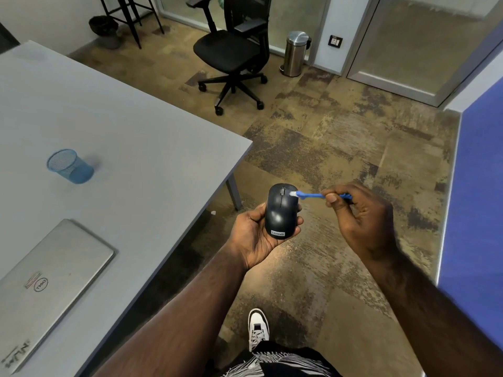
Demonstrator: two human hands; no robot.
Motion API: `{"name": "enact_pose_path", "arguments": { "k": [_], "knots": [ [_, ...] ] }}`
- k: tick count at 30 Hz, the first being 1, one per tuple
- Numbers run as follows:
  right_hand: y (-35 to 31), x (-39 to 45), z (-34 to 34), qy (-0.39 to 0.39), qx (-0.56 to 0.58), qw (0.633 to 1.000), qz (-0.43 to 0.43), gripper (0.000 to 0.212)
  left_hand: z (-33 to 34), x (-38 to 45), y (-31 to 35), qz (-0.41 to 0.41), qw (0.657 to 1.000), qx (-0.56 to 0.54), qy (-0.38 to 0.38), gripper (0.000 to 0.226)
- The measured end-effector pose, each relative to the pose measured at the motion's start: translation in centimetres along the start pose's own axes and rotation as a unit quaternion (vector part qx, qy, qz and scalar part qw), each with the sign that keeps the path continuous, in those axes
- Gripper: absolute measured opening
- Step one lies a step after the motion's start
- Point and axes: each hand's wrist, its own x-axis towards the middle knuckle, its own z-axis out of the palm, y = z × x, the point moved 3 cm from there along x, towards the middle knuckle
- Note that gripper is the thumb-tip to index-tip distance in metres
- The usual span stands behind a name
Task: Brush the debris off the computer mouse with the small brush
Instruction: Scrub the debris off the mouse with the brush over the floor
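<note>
Computer mouse (280,210) cradled top-up in left hand (255,235), fingers curled round its sides; held over floor, just off table (152,148) corner. Long axis pointed away from body. Small brush (313,195) pinched in right hand (362,216), crosswise to that axis, bristles touching beside scroll wheel. Right hand nearer for stroking.

I see both hands out over bare carpet floor (326,148) at frame centre, open room all around them. The table (136,131) edge bounds the left; a blue panel (479,186) walls the right; the chair (231,50) stands well apart, upper centre.
</note>
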Motion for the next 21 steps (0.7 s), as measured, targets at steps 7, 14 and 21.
{"name": "enact_pose_path", "arguments": {
  "k": [7, 14, 21],
  "knots": [
    [0.2, 0.8, 0.1, 0.021, -0.048, 0.998, 0.029, 0.012, -0.1, 0.2, -0.5, -0.01, 1.0, 0.026, -0.01, 0.054],
    [-0.2, 0.6, 0.4, -0.019, -0.024, 1.0, 0.003, 0.013, 0.4, 0.0, -0.3, 0.001, 0.999, 0.04, -0.011, 0.056],
    [-0.4, 0.9, 0.6, -0.024, -0.031, 0.999, -0.007, 0.011, 0.7, -0.2, -0.5, 0.003, 0.999, 0.045, -0.015, 0.047]
  ]
}}
